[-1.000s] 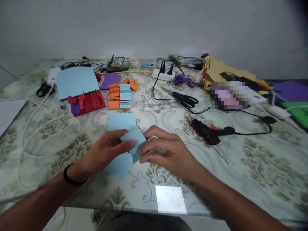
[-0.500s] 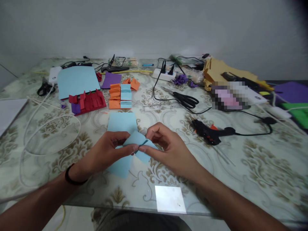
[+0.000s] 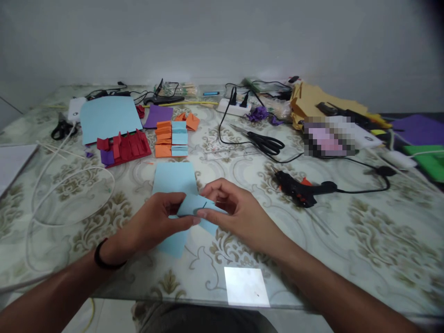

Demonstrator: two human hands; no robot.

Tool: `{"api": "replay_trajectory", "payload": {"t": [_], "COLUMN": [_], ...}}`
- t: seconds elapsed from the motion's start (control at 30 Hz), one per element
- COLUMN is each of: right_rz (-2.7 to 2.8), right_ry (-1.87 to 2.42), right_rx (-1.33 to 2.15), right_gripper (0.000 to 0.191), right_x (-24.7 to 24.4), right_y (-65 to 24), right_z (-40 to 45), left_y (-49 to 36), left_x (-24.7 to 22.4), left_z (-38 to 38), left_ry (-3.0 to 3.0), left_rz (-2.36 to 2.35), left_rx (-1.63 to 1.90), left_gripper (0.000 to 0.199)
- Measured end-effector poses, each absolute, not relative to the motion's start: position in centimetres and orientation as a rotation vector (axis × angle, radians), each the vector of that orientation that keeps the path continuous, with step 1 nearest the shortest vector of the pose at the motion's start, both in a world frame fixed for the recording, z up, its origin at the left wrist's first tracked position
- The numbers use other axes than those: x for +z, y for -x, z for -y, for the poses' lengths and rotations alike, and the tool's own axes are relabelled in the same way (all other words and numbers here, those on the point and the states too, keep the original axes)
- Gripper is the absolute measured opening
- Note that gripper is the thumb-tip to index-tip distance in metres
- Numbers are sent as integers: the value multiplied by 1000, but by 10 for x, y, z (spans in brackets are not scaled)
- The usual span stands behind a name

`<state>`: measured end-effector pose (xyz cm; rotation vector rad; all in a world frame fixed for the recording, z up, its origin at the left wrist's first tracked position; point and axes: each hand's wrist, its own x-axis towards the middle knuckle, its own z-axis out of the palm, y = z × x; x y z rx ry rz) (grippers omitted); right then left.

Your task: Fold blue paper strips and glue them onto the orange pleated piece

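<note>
A small folded light-blue paper (image 3: 194,205) is pinched between both hands above the middle of the table. My left hand (image 3: 163,215) grips its left side, thumb along the lower edge. Thumb and curled fingers of my right hand (image 3: 232,208) close on its right side, with a lower flap hanging below. Beneath the hands lies a larger light-blue sheet (image 3: 175,178), partly covered by them. Folded orange strips (image 3: 163,138) and folded blue strips (image 3: 179,138) stand side by side behind that sheet.
A glue gun (image 3: 301,187) with a black cable lies to the right. Black scissors (image 3: 265,142) and a power strip (image 3: 234,107) are farther back. Red folded paper (image 3: 130,147), a big blue sheet (image 3: 109,118) and a looped white cable (image 3: 74,170) occupy the left.
The small blue paper has tilted flatter, its upper corner lowered. My left thumb has shifted slightly down and the thumbs now sit less tip to tip.
</note>
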<state>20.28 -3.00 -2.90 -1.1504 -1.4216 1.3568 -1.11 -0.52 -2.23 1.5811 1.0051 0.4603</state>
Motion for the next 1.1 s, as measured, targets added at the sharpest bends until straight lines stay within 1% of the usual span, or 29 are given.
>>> {"api": "replay_trajectory", "payload": {"t": [0.13, 0.23, 0.4, 0.77, 0.93, 1.1], "right_rz": [1404, 1395, 1397, 1497, 1573, 1696], "right_ry": [1167, 1176, 1213, 1194, 1231, 1262], "right_rx": [1429, 1469, 1488, 1425, 1338, 1101], "right_gripper": [23, 28, 28, 36, 35, 31], "right_x": [-26, -25, -23, -19, -16, -16], "right_y": [-202, -202, -202, -206, -205, -204], "right_z": [32, 32, 32, 35, 35, 37], "left_y": [8, 8, 7, 9, 8, 11], "left_x": [-22, -19, -16, -12, -14, -16], "left_z": [6, 5, 5, 6, 6, 10], "left_ry": [-1494, -1476, -1485, -1444, -1449, -1691], "left_rz": [-1004, -1020, -1030, -969, -960, -1037], "left_rx": [547, 548, 516, 464, 426, 516], "left_gripper": [22, 22, 22, 23, 23, 24]}}
